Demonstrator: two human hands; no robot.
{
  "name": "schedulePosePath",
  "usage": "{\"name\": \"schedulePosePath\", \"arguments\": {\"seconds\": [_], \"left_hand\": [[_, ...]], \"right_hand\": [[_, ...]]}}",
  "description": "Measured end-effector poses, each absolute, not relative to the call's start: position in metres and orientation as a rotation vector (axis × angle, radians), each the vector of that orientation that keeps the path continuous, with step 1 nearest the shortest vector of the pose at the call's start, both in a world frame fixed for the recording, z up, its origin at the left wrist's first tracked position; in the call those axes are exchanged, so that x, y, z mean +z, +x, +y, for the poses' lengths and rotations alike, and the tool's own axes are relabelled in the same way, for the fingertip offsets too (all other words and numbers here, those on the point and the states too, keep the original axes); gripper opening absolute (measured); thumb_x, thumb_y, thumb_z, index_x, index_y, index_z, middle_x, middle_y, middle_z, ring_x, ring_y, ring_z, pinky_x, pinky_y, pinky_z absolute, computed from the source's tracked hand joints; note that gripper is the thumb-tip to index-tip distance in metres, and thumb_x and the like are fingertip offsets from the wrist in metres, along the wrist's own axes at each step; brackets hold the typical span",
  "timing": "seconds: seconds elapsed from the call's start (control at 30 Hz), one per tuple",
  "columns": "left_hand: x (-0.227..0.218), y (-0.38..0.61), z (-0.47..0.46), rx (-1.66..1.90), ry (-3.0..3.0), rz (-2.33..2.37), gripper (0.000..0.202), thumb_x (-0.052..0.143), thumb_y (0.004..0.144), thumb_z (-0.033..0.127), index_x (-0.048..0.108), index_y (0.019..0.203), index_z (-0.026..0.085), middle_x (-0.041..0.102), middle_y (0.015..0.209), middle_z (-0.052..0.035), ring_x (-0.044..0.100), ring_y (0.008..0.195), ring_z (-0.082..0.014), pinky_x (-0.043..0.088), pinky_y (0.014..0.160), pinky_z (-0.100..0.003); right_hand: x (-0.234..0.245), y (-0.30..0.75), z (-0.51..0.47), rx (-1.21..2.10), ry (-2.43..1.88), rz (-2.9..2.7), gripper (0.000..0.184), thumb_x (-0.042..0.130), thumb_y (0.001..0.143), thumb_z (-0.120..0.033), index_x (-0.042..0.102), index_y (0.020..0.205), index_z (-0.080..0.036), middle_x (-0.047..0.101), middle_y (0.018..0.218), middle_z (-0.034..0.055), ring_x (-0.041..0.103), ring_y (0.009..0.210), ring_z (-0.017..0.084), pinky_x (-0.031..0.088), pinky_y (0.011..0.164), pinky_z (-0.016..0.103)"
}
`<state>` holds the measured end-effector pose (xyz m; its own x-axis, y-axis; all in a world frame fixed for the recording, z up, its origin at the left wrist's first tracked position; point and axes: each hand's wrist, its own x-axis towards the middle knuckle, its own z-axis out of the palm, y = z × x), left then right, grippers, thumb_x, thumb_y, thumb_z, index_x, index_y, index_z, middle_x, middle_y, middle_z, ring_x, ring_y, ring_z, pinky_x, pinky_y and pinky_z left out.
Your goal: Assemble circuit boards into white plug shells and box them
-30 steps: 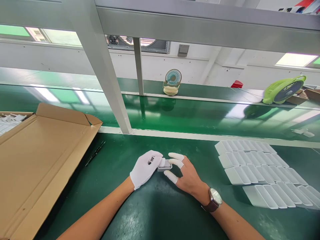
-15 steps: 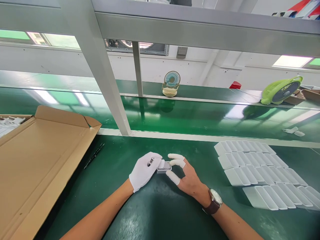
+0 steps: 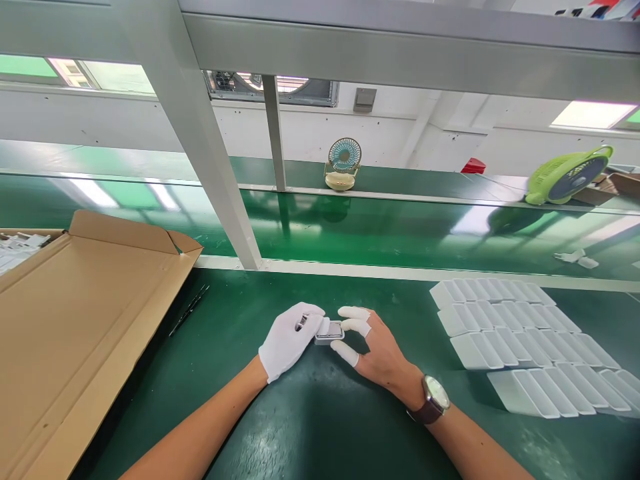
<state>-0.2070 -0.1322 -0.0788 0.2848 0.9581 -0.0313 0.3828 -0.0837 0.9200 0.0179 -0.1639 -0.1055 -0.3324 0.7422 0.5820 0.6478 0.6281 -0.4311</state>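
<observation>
My left hand wears a white glove and is curled around the left end of a small grey rectangular part on the green bench top. A small metal piece shows between its fingers. My right hand has white finger cots on thumb and fingertips and pinches the part's right end. A watch is on that wrist. Both hands hold the part just above the bench.
A large open cardboard box lies at the left, with black tweezers beside it. Rows of white plastic parts lie at the right. Behind runs a green conveyor with small white pieces, a metal frame post and two fans.
The hands stay on the grey part with almost no movement. The small white pieces on the conveyor have drifted left.
</observation>
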Motion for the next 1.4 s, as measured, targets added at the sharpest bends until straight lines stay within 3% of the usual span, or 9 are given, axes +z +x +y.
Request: {"name": "schedulePosePath", "arguments": {"seconds": [0.17, 0.3, 0.7, 0.9, 1.13, 1.23, 1.4], "left_hand": [[-0.080, -0.206, -0.132, 0.791, 1.628, 1.252, 0.028, 0.052, 0.099, 0.045, 0.070, 0.103, 0.024, 0.074, 0.100, -0.0004, 0.066, 0.089, -0.0172, 0.051, 0.085, -0.030], [-0.078, -0.205, -0.131, 0.782, 1.603, 1.240, 0.028, 0.052, 0.099, 0.045, 0.070, 0.103, 0.024, 0.074, 0.099, -0.0004, 0.066, 0.089, -0.0169, 0.051, 0.084, -0.029], [-0.077, -0.205, -0.132, 0.773, 1.617, 1.259, 0.028, 0.052, 0.099, 0.044, 0.069, 0.104, 0.024, 0.074, 0.099, -0.0009, 0.066, 0.088, -0.0171, 0.051, 0.083, -0.030], [-0.077, -0.205, -0.132, 0.779, 1.641, 1.262, 0.029, 0.051, 0.098, 0.045, 0.070, 0.103, 0.023, 0.075, 0.100, -0.0020, 0.066, 0.089, -0.0181, 0.051, 0.084, -0.030], [-0.079, -0.208, -0.131, 0.771, 1.640, 1.248, 0.029, 0.053, 0.097, 0.046, 0.070, 0.104, 0.024, 0.074, 0.099, -0.0016, 0.067, 0.088, -0.0181, 0.052, 0.083, -0.030], [-0.078, -0.210, -0.132, 0.736, 1.680, 1.154, 0.033, 0.054, 0.095, 0.051, 0.070, 0.102, 0.023, 0.074, 0.100, -0.0037, 0.066, 0.088, -0.0194, 0.052, 0.082, -0.031], [-0.068, -0.214, -0.128, 0.778, 1.709, 1.049, 0.049, 0.041, 0.099, 0.057, 0.071, 0.103, 0.019, 0.074, 0.096, -0.0073, 0.066, 0.080, -0.0191, 0.054, 0.077, -0.033]], "right_hand": [[-0.108, 0.014, -0.161, -0.003, -1.036, -2.163, 0.036, 0.070, 0.093, -0.030, 0.056, 0.125, -0.021, 0.068, 0.124, 0.0148, 0.065, 0.118, 0.030, 0.054, 0.103, 0.053], [-0.108, 0.012, -0.164, 0.058, -1.028, -2.169, 0.045, 0.070, 0.093, -0.029, 0.053, 0.134, -0.021, 0.068, 0.125, 0.0137, 0.064, 0.118, 0.028, 0.056, 0.101, 0.049], [-0.102, 0.016, -0.162, 0.014, -1.021, -2.184, 0.027, 0.068, 0.095, -0.030, 0.064, 0.122, -0.027, 0.071, 0.118, 0.0106, 0.069, 0.110, 0.027, 0.060, 0.092, 0.045], [-0.108, 0.022, -0.163, 0.226, -1.096, -2.048, 0.046, 0.070, 0.093, -0.037, 0.055, 0.135, -0.024, 0.070, 0.121, 0.0115, 0.069, 0.111, 0.027, 0.061, 0.093, 0.044], [-0.111, 0.022, -0.159, 0.480, -1.128, -2.172, 0.039, 0.065, 0.096, -0.031, 0.054, 0.134, -0.027, 0.070, 0.123, 0.0077, 0.070, 0.108, 0.024, 0.060, 0.093, 0.043], [-0.107, 0.023, -0.159, 0.649, -1.159, -2.115, 0.053, 0.062, 0.094, -0.022, 0.045, 0.144, -0.026, 0.070, 0.126, 0.0079, 0.070, 0.109, 0.024, 0.060, 0.096, 0.042], [-0.112, 0.029, -0.161, 0.654, -1.074, -2.099, 0.072, 0.058, 0.092, -0.017, 0.029, 0.158, -0.026, 0.062, 0.142, 0.0126, 0.065, 0.125, 0.027, 0.056, 0.105, 0.049]]}}
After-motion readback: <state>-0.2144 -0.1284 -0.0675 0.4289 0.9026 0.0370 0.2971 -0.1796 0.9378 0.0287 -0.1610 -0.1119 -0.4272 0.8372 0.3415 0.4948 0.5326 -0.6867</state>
